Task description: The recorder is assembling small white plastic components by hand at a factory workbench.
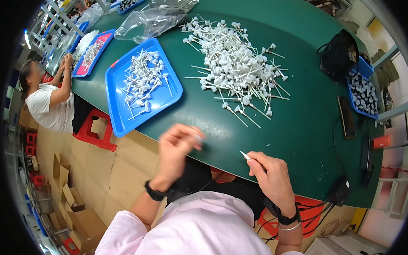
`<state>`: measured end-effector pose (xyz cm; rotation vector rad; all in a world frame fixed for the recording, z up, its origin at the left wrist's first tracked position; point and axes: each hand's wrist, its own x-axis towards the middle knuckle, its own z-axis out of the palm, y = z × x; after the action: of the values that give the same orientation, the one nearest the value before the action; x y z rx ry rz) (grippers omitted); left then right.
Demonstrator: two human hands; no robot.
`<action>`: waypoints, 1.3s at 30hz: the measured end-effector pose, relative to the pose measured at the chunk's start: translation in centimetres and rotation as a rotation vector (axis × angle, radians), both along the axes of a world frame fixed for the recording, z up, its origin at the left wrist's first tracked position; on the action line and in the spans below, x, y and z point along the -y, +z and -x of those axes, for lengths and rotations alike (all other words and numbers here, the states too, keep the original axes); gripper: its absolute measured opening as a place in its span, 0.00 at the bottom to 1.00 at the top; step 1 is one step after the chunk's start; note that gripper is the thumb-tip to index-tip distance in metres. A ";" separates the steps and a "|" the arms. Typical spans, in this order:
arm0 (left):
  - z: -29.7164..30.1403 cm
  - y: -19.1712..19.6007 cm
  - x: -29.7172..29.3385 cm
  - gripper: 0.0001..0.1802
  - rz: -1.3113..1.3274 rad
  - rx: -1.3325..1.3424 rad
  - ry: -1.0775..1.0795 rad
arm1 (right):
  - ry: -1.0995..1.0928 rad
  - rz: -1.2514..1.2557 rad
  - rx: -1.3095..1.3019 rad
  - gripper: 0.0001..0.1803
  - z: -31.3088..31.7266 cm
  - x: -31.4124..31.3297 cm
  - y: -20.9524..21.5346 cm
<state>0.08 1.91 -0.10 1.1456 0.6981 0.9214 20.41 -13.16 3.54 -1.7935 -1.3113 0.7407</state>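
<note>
Over the table's front edge, my left hand (176,142) is closed in a pinch on a small whitish piece (198,138); motion smears both. My right hand (269,172), fingers closed, grips a slim white pointed piece (244,155) whose tip sticks out toward the left hand. The two hands are apart. Beyond them lies a big heap of white pump heads with thin tubes (234,60), with several strays along its near side. More of these pump heads (144,77) lie in a blue tray (114,117) to the left of the heap.
The green table (295,127) carries clear plastic bags (154,18) at the back, and a black bag (339,56) and a blue bin of dark caps (364,94) at right. Cables (330,201) hang at the right edge. Far left, another person (50,95) works at a pink-lined tray (89,58).
</note>
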 end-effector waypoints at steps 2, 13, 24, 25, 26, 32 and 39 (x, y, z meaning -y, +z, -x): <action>2.5 0.6 -5.1 0.05 -0.192 -0.077 0.176 | -0.021 0.002 0.004 0.08 -0.2 0.3 -0.3; -3.1 0.2 -4.3 0.09 -0.335 -0.427 -0.073 | 0.000 -0.074 0.419 0.07 -1.3 -2.2 -1.8; -6.2 -3.5 -3.2 0.11 -0.113 -0.511 -0.194 | 0.084 -0.013 0.884 0.06 -2.3 -8.0 -6.0; -6.1 -3.4 -3.1 0.12 -0.091 -0.496 -0.180 | 0.106 -0.009 0.887 0.06 -2.2 -8.0 -5.7; -6.1 -3.3 -3.0 0.12 -0.069 -0.482 -0.167 | 0.127 -0.004 0.890 0.08 -2.0 -7.9 -5.3; -6.4 -3.1 -2.1 0.16 0.013 -0.469 -0.157 | 0.077 0.010 0.852 0.04 1.7 -4.6 -3.1; -7.0 -2.0 -3.2 0.16 -0.499 -0.785 -0.070 | 0.029 0.001 0.693 0.05 1.8 -2.3 -3.3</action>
<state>7.13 5.09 -2.05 2.0075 1.0748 0.5751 18.58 -10.89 0.28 -2.1266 -1.7655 0.1137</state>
